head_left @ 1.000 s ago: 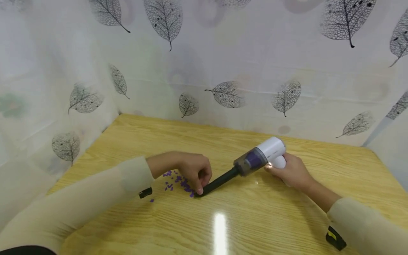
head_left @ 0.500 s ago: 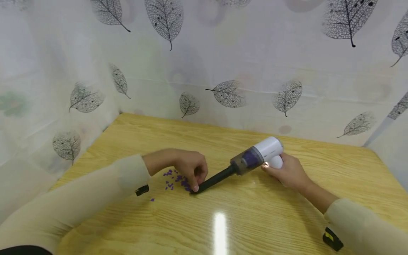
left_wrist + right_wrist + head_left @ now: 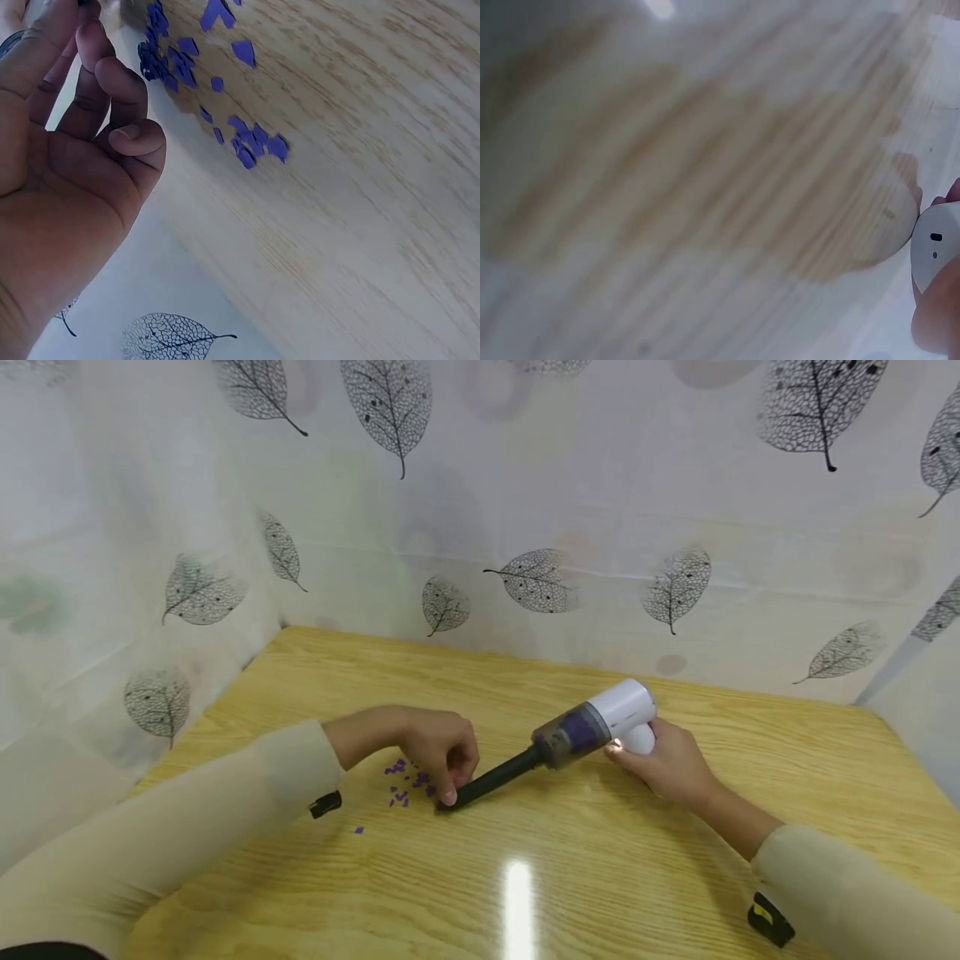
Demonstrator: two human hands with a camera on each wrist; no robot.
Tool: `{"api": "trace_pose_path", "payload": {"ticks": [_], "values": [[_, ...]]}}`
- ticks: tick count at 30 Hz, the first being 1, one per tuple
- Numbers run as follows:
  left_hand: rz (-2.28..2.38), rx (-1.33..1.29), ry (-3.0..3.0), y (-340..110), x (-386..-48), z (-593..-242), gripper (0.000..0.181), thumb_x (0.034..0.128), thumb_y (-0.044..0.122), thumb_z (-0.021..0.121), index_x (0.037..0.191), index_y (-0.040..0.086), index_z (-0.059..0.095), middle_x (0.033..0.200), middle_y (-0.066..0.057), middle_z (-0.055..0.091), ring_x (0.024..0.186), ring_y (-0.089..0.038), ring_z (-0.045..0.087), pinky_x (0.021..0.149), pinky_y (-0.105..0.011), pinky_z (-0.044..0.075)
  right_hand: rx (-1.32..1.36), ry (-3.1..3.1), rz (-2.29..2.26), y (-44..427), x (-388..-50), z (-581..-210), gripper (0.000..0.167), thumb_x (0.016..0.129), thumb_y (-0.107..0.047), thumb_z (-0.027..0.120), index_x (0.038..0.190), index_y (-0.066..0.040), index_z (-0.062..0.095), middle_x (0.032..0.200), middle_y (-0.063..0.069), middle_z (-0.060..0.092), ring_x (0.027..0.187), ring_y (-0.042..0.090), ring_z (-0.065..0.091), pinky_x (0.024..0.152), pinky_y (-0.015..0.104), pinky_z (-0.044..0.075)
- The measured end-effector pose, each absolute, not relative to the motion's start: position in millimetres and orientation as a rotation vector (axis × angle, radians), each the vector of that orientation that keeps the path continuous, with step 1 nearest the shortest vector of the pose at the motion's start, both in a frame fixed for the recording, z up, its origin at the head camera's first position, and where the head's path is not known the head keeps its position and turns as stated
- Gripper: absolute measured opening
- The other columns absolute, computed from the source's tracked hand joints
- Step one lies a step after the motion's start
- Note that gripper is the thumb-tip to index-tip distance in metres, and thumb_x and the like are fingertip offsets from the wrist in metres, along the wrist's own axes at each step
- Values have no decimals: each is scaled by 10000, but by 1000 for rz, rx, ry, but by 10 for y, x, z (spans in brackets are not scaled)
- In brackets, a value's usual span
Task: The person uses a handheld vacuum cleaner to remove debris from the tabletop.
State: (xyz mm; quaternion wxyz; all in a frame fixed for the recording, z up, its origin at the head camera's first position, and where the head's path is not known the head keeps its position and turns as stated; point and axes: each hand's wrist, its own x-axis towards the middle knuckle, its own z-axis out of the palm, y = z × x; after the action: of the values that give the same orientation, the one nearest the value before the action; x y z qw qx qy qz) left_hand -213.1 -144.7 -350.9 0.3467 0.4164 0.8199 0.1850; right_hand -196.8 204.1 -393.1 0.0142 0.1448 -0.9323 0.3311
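A white handheld vacuum cleaner (image 3: 621,706) with a clear dust cup and a long black nozzle slants over the table. My right hand (image 3: 671,764) grips its white handle; in the right wrist view only the handle's white end (image 3: 934,240) and part of the hand show. Near the nozzle's tip, my left hand (image 3: 442,750) pinches the black tube between thumb and finger. Small purple paper scraps (image 3: 400,781) lie just left of the tip, partly behind the left hand. The left wrist view shows these scraps (image 3: 247,139) beside the curled fingers (image 3: 124,94).
The wood-grain table (image 3: 585,877) stretches around both arms. A pale curtain (image 3: 555,493) printed with leaves hangs along its back and left sides. One stray purple scrap (image 3: 359,831) lies nearer the front, apart from the others.
Both hands have shifted the vacuum cleaner a little to the left and slightly away from me. The nozzle tip has moved into the scraps, and fewer of them show beside it.
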Motion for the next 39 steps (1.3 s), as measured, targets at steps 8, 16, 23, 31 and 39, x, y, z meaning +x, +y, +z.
{"api": "trace_pose_path", "payload": {"ticks": [8, 16, 23, 31, 39], "values": [[488, 1084, 2135, -1513, -2164, -3485, 145, 784, 141, 848, 776, 85, 714, 727, 85, 648, 672, -23, 566, 665, -177, 490, 456, -2900, 1027, 1985, -1995, -3946, 431, 889, -351, 739, 1056, 22, 599, 769, 82, 634, 657, 173, 555, 529, 297, 469], [510, 1049, 2151, -1580, -2228, -3504, 120, 799, 121, 832, 777, 92, 717, 720, 86, 641, 668, -28, 559, 651, -179, 480, 409, -2902, 993, 1936, -2009, -3947, 431, 884, -360, 737, 1043, 14, 596, 784, 98, 646, 669, 179, 566, 545, 302, 466], [564, 1059, 2155, -1624, -2265, -3493, 122, 800, 116, 830, 778, 80, 716, 726, 79, 645, 672, -34, 556, 653, -188, 481, 381, -2890, 975, 1919, -1999, -3938, 433, 881, -349, 738, 1044, 26, 595, 802, 120, 655, 690, 200, 576, 561, 310, 464], [600, 1053, 2188, -1641, -2297, -3477, 115, 811, 119, 824, 785, 89, 716, 745, 59, 655, 690, -56, 567, 672, -207, 493, 360, -2880, 991, 1944, -2008, -3939, 434, 892, -366, 723, 1036, 23, 595, 799, 110, 642, 701, 205, 562, 584, 314, 456], [682, 1071, 2256, -1636, -2343, -3501, 78, 825, 92, 803, 818, 82, 726, 757, 47, 665, 705, -63, 578, 695, -221, 512, 299, -2892, 999, 2015, -2058, -3928, 451, 907, -389, 706, 1038, 21, 573, 804, 119, 633, 707, 214, 569, 595, 312, 463]]}}
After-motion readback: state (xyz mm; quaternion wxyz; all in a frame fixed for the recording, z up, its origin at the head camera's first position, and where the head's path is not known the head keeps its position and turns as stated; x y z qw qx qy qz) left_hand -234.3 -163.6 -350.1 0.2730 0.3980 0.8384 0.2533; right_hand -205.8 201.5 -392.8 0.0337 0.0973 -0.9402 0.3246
